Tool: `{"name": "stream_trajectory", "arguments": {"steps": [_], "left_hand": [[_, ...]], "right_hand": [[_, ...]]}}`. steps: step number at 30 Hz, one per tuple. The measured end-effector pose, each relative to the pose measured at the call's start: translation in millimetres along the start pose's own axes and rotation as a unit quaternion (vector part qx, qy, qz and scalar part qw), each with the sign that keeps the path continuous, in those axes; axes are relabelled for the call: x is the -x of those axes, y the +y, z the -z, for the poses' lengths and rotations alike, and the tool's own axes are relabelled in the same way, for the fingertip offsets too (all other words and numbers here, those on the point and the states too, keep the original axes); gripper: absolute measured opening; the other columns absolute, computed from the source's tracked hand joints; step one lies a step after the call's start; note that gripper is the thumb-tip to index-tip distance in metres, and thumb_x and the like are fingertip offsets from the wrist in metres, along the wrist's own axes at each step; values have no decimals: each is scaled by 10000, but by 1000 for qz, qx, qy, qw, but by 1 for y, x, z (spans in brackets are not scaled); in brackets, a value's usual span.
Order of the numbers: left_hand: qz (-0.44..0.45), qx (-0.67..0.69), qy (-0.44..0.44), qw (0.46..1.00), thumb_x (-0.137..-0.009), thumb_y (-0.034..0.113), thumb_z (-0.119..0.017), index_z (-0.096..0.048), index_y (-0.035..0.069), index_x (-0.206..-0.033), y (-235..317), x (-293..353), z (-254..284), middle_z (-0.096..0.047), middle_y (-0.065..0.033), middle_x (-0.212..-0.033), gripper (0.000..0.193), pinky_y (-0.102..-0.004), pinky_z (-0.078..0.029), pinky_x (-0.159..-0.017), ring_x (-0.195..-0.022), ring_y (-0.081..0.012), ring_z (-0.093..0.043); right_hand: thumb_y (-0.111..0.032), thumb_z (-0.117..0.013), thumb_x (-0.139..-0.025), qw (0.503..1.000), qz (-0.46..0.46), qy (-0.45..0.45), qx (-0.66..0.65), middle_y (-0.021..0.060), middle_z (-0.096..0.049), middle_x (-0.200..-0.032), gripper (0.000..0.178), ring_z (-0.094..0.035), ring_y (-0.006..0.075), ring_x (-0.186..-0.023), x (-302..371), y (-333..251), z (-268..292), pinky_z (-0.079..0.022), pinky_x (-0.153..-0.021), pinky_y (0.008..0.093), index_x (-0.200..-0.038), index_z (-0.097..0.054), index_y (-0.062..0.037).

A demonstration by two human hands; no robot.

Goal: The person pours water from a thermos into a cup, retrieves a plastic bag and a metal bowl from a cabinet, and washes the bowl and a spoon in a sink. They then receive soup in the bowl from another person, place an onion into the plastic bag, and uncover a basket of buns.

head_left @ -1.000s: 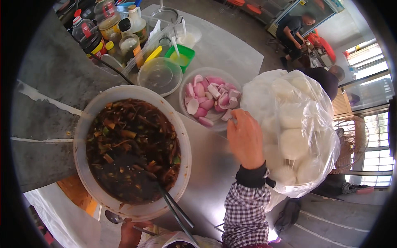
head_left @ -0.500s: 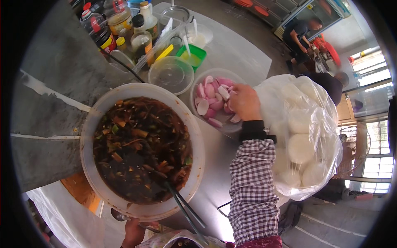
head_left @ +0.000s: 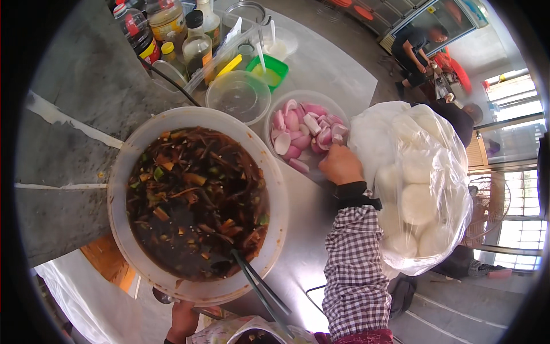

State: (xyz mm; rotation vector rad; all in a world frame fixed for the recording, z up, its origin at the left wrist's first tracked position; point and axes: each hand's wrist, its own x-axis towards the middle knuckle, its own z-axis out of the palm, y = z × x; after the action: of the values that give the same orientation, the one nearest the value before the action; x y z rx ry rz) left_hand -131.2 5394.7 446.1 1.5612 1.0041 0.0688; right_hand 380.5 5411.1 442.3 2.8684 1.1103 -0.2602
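Note:
My right hand (head_left: 342,165), in a checked sleeve, is at the near right rim of a clear plastic bowl (head_left: 271,142) of cut red onion pieces (head_left: 299,127). Its fingers are curled, and what they hold, if anything, is hidden. Low at the left, my left hand (head_left: 184,320) is closed by the near rim of a big white tub (head_left: 116,221), seemingly around a metal ladle (head_left: 162,296) whose round head shows beside it. Dark brown sauce with chopped vegetables (head_left: 195,195) fills much of the tub. Dark green chopsticks (head_left: 259,284) lean on its near rim.
White round buns (head_left: 421,203) in a clear bag stand close right of my right arm. Beyond the tub are a clear lidded container (head_left: 238,100), a green dish (head_left: 269,74) and several bottles (head_left: 196,49). A bagged bowl (head_left: 256,335) is at the bottom edge. A person (head_left: 413,51) works far right.
My right hand has drawn back from among the onion pieces toward me, to the bowl's near rim. The view has shifted slightly; my left hand stays by the tub.

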Motion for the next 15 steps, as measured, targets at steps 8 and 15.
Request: {"name": "stream_trajectory", "arguments": {"steps": [8, 15], "left_hand": [[30, 75, -31, 996, -968, -26, -404, -621, -62, -960, 15, -4, 3, -708, -131, -795, 220, -331, -583, -673, -706, -213, -700], [49, 145, -11, 988, -980, 55, -406, -585, -87, -998, 29, -5, 3, -694, -176, -791, 229, -347, -577, -643, -663, -250, -686]], "right_hand": [[-268, -707, -736, 997, -10, -76, 5, 178, -675, -1066, 349, -657, 341, -1002, -11, -16, 9, -531, -847, 437, -1013, -679, -58], [-263, -726, -704, 997, -23, -68, 4, 169, -691, -1035, 353, -670, 329, -983, -11, -20, 1, -537, -838, 438, -1000, -697, -70]]}}
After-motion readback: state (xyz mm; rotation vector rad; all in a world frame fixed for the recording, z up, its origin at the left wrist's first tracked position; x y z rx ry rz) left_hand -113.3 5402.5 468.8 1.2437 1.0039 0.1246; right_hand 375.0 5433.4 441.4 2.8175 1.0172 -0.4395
